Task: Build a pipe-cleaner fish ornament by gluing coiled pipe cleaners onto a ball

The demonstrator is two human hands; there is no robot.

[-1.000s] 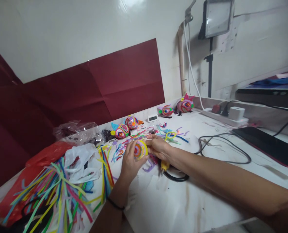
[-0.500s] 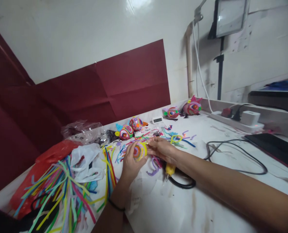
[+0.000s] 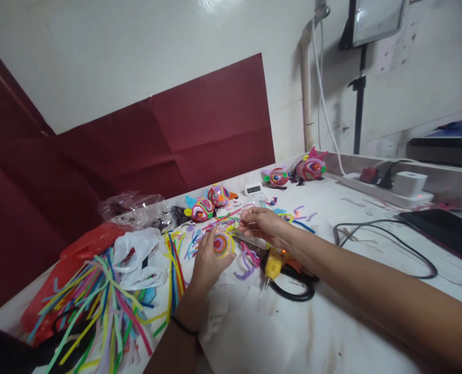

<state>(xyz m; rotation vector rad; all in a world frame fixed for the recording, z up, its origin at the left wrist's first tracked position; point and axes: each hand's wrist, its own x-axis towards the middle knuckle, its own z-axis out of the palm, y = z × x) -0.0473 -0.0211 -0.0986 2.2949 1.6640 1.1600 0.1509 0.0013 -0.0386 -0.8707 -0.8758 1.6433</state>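
Observation:
My left hand (image 3: 208,262) holds a round piece (image 3: 222,245) of coiled pipe cleaners, ringed in orange, purple, pink and yellow. The thumb lies along its lower edge and the fingers curl behind it. To its right, my right hand (image 3: 262,224) hovers with thumb and fingertips pinched together; anything between them is too small to make out. Below that hand lies a yellow glue gun (image 3: 273,266), nozzle toward me. Beside it are black-handled scissors (image 3: 293,292), partly covered. Pink and purple pipe-cleaner bits (image 3: 250,259) lie between the hands.
Loose pipe cleaners (image 3: 110,306) spread over red and white bags at left. Several decorated fish-like figures (image 3: 202,209) stand along the back, near a small digital timer (image 3: 253,189). A power strip (image 3: 386,190), a dark cable (image 3: 386,228) and a black tablet-like slab (image 3: 445,234) lie at right.
My right hand has drawn away from the round piece, up and to the right. More of the glue gun and scissors shows. My left hand keeps its hold; the view has shifted slightly.

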